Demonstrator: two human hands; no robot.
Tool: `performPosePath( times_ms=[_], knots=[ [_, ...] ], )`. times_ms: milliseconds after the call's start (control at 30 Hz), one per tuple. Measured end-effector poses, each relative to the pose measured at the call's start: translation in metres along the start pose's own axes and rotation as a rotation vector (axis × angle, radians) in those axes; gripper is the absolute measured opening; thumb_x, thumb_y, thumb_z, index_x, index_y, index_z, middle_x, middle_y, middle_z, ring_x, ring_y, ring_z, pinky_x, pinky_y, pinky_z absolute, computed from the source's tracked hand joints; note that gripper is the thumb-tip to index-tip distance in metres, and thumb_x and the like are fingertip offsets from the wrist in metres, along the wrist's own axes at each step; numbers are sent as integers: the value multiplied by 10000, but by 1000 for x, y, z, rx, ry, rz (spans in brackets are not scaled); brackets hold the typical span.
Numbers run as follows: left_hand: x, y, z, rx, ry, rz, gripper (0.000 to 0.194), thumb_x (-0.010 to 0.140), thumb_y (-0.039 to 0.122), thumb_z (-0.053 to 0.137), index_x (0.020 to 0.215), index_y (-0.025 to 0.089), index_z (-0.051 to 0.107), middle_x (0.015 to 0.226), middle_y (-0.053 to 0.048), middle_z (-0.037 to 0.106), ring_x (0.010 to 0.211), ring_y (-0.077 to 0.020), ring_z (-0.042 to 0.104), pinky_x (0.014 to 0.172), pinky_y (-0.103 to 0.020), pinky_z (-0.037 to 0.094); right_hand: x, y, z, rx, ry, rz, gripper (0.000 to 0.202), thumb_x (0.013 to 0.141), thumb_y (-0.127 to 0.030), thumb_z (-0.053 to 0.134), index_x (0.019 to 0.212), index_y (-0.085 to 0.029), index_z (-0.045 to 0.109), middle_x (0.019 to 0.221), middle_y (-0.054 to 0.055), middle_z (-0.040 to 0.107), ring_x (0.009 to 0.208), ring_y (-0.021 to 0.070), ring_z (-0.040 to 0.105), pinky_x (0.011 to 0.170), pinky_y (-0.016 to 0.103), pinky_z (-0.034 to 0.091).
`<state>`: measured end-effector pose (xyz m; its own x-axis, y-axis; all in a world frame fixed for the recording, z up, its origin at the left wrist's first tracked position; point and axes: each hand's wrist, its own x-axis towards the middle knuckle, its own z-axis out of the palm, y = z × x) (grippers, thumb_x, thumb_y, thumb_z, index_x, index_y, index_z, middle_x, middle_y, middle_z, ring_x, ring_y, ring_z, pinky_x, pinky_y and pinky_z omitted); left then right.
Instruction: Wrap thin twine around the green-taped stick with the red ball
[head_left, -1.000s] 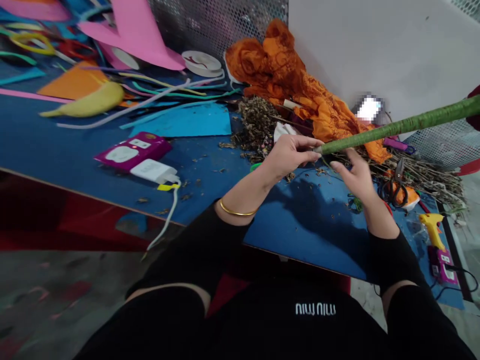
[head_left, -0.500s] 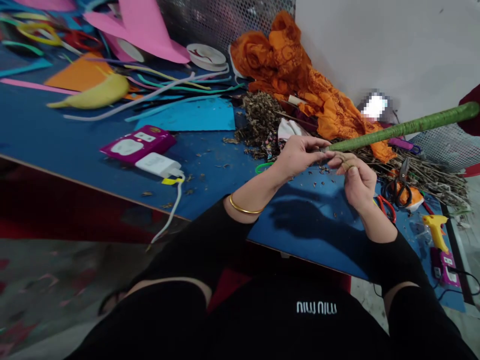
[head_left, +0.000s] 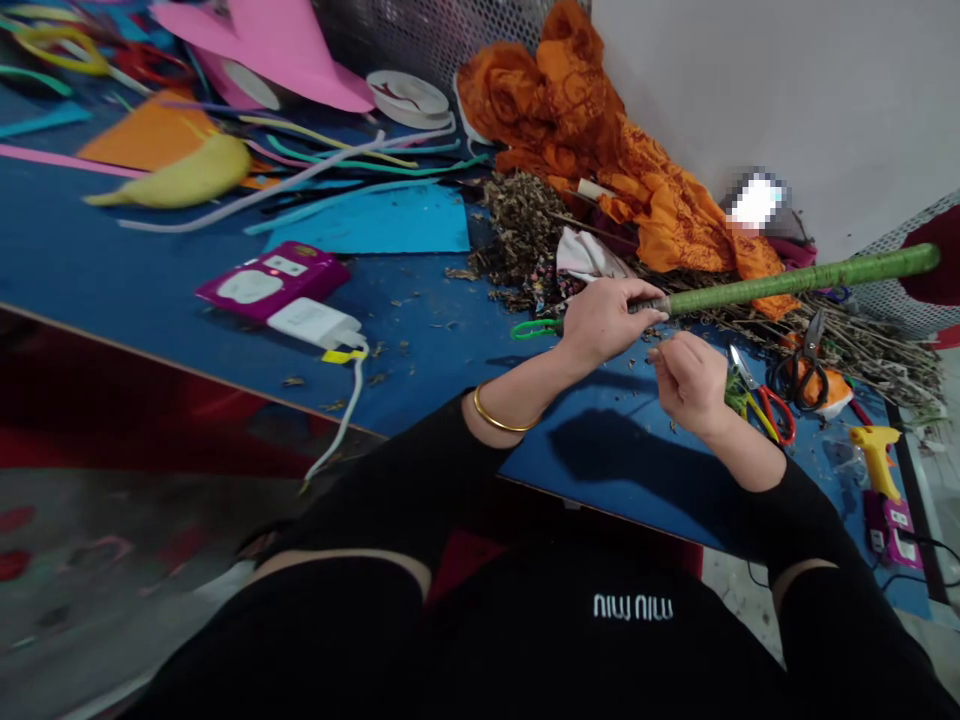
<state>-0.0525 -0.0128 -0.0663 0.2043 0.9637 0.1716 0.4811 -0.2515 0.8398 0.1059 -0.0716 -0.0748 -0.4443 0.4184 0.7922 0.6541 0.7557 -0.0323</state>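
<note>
Left fingers [head_left: 646,319] pinch green-wrapped stick [head_left: 802,283]; right fingers [head_left: 673,368] just beside, apart.

Wearer: black top [head_left: 555,655], white block lettering [head_left: 634,607] across it, seen inverted. Black lower sleeves [head_left: 405,475]; bare strip of arm between upper garment and each. Left hand [head_left: 602,322], right hand [head_left: 694,382] bare. Thin gold-coloured bangle [head_left: 498,422], left wrist.

A long green-wrapped rod [head_left: 795,285] slants rightward, its dark thinner part pinched in the left fingers [head_left: 641,321].
</note>
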Motion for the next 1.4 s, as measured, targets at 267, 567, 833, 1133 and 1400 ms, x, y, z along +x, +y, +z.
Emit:
performPosePath(
  times_ms=[267,567,833,1133,1400],
  knots=[
    [-5,9,-3,218,-4,-10,325,910,343,722,1208,328,851,1090,-15,854,1046,-273,762,880,-351,540,19,19,-25,135,15,29,309,1111,-308,472,874,-224,652,909,56,747,958,185,724,879,366,601],
    [-4,-1,7,222,-7,75,252,860,348,791,1097,334,876,944,-12,846,845,-242,725,749,-324,505,23,29,-35,527,13,425,419,1089,-486,519,798,-223,667,818,43,688,682,143,661,609,316,557],
    [-8,0,7,288,-28,111,272,882,361,803,1146,334,863,1123,-39,857,1032,-312,771,808,-372,527,21,41,-20,603,87,438,422,1071,-519,555,790,-213,630,855,41,682,836,167,734,730,330,588],
    [-11,3,9,334,-47,145,250,902,353,748,1115,300,867,1101,-51,860,1041,-306,784,765,-357,509,13,52,-10,508,14,439,425,1090,-540,494,849,-225,646,924,49,716,922,177,723,862,368,583],
    [-16,-5,17,398,60,341,329,898,285,661,1170,268,844,1089,-56,857,988,-279,778,758,-348,517,13,58,-13,324,-145,518,553,1057,-690,444,840,-224,647,871,42,722,829,159,663,789,322,500]
  ],
)
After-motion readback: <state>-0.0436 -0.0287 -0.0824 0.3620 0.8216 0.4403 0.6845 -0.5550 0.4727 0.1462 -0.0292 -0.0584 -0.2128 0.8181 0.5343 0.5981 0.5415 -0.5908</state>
